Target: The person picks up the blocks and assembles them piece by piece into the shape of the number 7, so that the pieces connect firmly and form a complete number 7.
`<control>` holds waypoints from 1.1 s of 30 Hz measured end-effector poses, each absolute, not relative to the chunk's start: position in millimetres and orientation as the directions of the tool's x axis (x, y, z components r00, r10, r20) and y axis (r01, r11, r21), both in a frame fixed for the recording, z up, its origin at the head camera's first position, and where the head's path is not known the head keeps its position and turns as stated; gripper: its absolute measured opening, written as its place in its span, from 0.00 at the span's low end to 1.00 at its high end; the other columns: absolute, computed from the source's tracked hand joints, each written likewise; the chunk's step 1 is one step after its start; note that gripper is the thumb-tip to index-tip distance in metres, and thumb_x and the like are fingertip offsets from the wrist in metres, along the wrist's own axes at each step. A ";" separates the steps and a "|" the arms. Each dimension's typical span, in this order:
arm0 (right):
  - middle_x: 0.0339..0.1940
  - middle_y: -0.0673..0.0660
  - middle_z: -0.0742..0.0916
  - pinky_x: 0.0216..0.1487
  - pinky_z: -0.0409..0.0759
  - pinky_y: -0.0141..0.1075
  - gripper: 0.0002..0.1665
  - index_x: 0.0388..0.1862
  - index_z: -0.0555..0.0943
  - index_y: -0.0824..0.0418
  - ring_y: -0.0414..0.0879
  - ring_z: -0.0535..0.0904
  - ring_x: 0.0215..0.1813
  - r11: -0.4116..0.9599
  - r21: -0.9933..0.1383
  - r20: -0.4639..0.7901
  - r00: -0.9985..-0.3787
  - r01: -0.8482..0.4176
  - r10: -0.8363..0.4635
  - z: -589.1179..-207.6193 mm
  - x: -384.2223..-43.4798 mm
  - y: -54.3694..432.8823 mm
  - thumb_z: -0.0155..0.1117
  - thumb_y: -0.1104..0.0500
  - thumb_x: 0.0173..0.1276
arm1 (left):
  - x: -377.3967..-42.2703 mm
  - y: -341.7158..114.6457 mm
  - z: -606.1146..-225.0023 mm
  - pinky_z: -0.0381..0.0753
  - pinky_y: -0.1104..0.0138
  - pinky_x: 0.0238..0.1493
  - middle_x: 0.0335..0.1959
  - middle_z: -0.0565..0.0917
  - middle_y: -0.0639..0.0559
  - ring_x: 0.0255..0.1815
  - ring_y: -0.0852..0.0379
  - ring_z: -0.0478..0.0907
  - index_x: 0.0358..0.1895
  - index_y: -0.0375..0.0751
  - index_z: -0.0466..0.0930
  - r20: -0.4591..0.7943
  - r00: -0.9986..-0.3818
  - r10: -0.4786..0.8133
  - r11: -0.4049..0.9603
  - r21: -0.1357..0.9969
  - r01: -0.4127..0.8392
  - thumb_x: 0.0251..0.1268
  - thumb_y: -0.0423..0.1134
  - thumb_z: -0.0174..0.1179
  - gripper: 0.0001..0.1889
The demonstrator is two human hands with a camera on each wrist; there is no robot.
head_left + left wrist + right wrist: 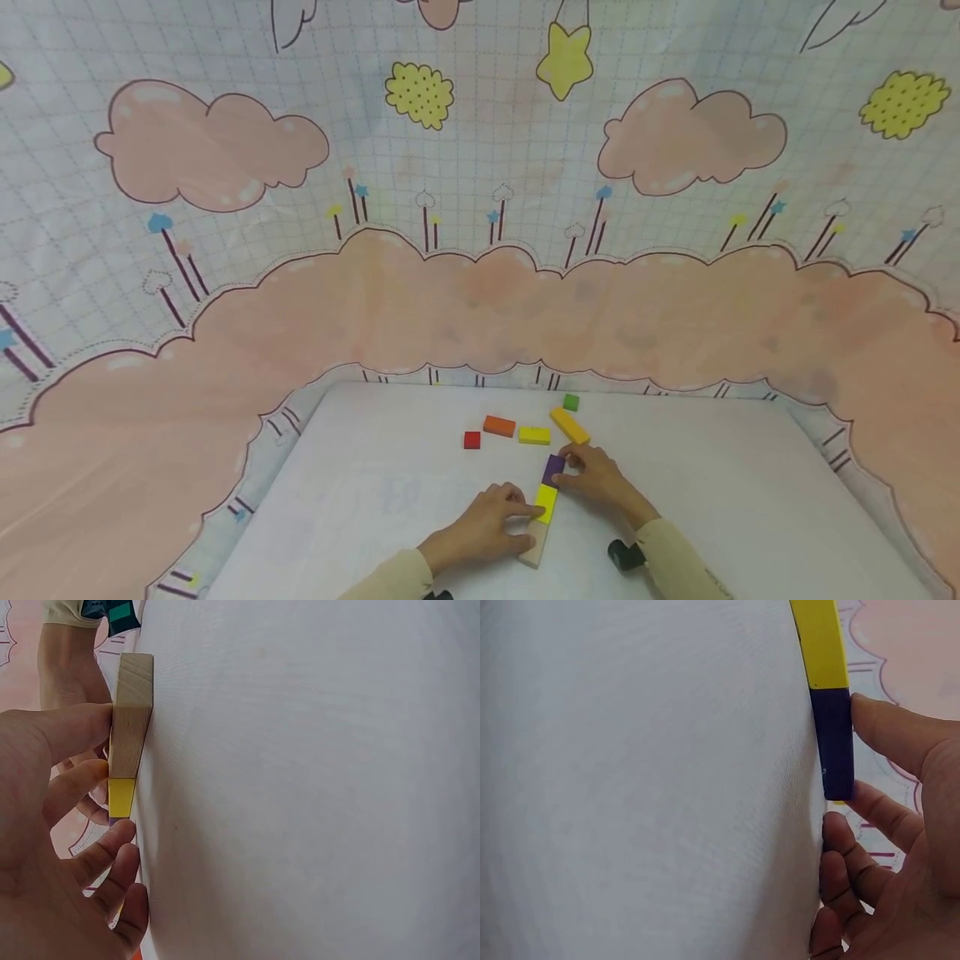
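Three blocks lie end to end in a line: a plain wooden block [533,546] nearest me, a yellow block [547,502] in the middle and a purple block [553,469] at the far end. With its thumb my left hand [487,523] touches the wooden block, and its index fingertip rests on the yellow one. My right hand [597,477] lies to the right of the line, its thumb touching the purple block [835,742] and its index fingertip at that block's far end. In the right wrist view its other fingers are loosely bent beside the white surface.
Beyond the line, on the white tabletop [360,475], lie a red cube [472,440], an orange block [499,426], a second yellow block [534,436], a longer yellow-orange block [570,425] and a green cube [572,402]. A patterned cloth [480,308] hangs behind.
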State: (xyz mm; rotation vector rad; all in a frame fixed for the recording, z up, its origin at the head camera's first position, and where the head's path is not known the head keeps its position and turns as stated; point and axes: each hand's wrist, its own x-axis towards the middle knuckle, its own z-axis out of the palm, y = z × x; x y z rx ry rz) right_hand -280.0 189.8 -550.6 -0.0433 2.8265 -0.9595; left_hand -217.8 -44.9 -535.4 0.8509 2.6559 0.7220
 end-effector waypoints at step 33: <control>0.42 0.50 0.82 0.58 0.76 0.51 0.22 0.52 0.80 0.51 0.47 0.75 0.48 0.759 -0.651 -0.106 -0.989 -0.010 -0.104 -551.2 -281.0 195.9 0.72 0.47 0.61 | -220.3 -46.4 -540.8 0.73 0.65 0.54 0.50 0.75 0.66 0.50 0.65 0.68 0.61 0.71 0.78 -0.097 -0.797 0.597 0.704 0.540 0.461 0.62 0.55 0.64 0.22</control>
